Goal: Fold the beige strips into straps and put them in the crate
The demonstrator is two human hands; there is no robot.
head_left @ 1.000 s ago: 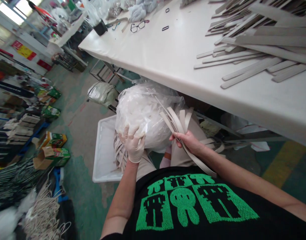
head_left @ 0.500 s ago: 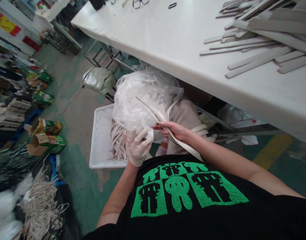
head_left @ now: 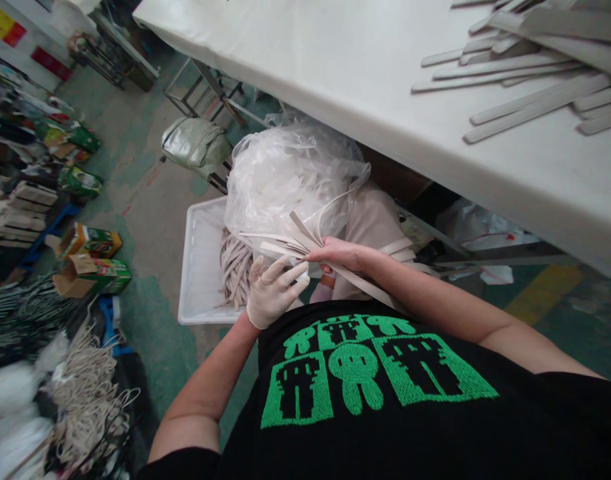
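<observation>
My left hand wears a pale glove, and its fingers are spread, with nothing held. It is just below the tips of several flat beige strips. Those strips are gripped in my bare right hand, fanning out to the left and trailing down toward my shirt. Behind them a clear plastic bag bulges with pale contents. Part of it overhangs a white bin, where a heap of beige strips lies.
A white-covered table runs across the top, with grey-beige strips piled at its right. A wrapped stool stands beyond the bin. Open cartons and tangled cords lie on the left floor.
The strips in my right hand have swung from pointing up and left to fanning more levelly leftward. My left hand has shifted slightly left, fingers still spread. The view has tilted a little.
</observation>
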